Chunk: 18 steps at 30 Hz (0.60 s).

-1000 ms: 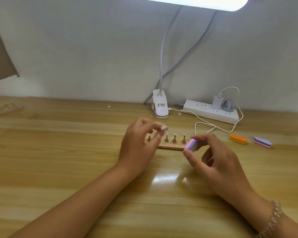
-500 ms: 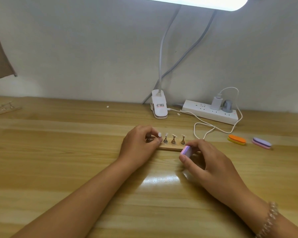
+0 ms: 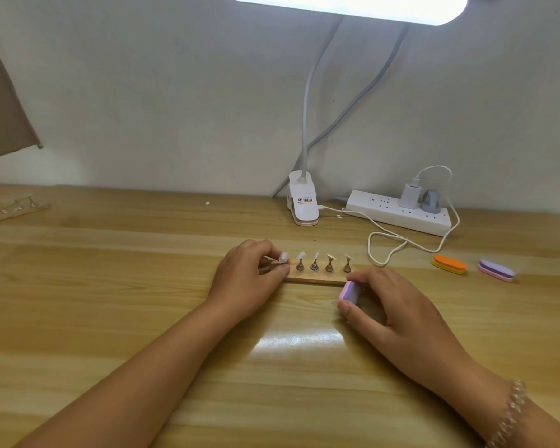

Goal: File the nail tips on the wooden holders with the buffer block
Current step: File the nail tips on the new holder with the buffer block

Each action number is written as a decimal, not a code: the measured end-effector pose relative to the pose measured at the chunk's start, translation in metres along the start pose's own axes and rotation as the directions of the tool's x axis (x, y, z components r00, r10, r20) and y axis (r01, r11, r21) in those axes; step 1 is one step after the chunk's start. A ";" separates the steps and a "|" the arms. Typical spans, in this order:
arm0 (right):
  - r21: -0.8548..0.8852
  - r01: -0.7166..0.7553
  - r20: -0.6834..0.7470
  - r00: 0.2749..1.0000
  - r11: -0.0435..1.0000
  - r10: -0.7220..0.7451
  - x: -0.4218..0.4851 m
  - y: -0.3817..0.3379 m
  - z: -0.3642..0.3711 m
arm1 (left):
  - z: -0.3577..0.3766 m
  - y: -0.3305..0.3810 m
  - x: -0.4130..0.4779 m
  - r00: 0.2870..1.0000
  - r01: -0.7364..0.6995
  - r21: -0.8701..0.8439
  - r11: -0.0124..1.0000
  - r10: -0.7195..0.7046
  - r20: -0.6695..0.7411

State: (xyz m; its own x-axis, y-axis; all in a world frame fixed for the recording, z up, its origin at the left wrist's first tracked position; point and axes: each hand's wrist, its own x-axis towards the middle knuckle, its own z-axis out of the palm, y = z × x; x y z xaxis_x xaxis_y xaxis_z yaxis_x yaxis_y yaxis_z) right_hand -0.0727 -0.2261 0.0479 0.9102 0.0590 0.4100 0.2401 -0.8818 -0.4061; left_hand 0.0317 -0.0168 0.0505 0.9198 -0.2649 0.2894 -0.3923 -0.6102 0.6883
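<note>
The left hand [image 3: 249, 279] sits at the left end of the wooden holder [image 3: 317, 280], fingers curled, fingertips pinching a nail tip [image 3: 284, 257]. The right hand [image 3: 398, 315] lies just off the holder's right end, on its near side, with thumb and fingers curled round the buffer block [image 3: 349, 291]. Both forearms reach in from the holder's near side.

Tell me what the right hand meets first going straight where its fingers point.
Likely the right end of the wooden holder: the right hand, gripping the buffer block, points forward-left at it. The gap looks small, but depth is unclear.
</note>
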 end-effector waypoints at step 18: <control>0.154 0.142 -0.281 0.955 0.978 -0.094 -0.001 -0.008 -0.001 | 0.016 0.028 -0.032 0.820 -0.570 0.175 0.803 0.568 0.067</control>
State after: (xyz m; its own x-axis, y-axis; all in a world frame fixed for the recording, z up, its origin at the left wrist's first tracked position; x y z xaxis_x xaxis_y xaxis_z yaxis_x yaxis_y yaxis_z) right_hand -0.0763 -0.2198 0.0517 0.7517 0.0076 0.6594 0.4158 -0.7817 -0.4649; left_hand -0.0085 -0.0370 0.0502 0.5312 -0.6139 0.5839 -0.8404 -0.4694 0.2710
